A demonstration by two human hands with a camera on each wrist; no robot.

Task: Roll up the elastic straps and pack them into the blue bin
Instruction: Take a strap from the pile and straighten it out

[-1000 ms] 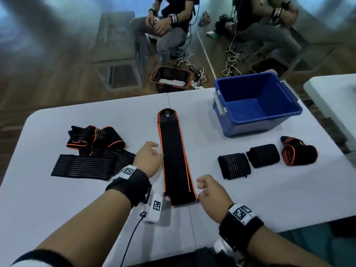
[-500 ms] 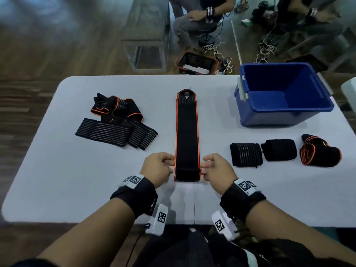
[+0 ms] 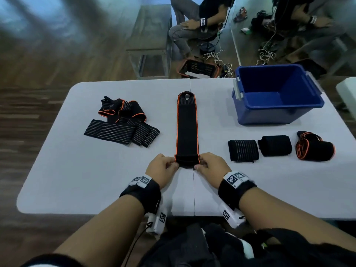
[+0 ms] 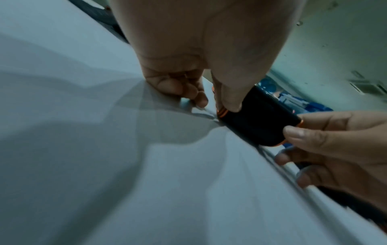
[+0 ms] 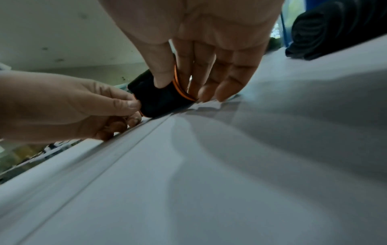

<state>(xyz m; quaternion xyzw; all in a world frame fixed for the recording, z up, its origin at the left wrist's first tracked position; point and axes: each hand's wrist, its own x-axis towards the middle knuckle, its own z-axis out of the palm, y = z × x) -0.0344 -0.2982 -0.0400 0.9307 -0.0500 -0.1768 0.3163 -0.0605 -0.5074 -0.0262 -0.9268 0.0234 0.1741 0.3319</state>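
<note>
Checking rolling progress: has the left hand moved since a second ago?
Yes. The left hand moved from beside the strap's middle toward the table near edge and now pinches the orange-edged strap end.

Left hand (image 4: 201,49) and right hand (image 4: 339,145) pinch opposite ends of the black strap's (image 4: 259,121) rolled end on the table (image 4: 146,182).

A white desk (image 3: 96,180) with a seam down its middle stands on a dark wood-plank floor (image 3: 38,60). Beyond its far edge are a grey metal-framed side table (image 3: 149,45) and an orange-rimmed basket (image 3: 198,69) on the floor, with tangled white cables (image 3: 213,54) near it. Two seated people (image 3: 194,26) are partly visible. Another white table's corner (image 3: 346,95) shows at right.
</note>
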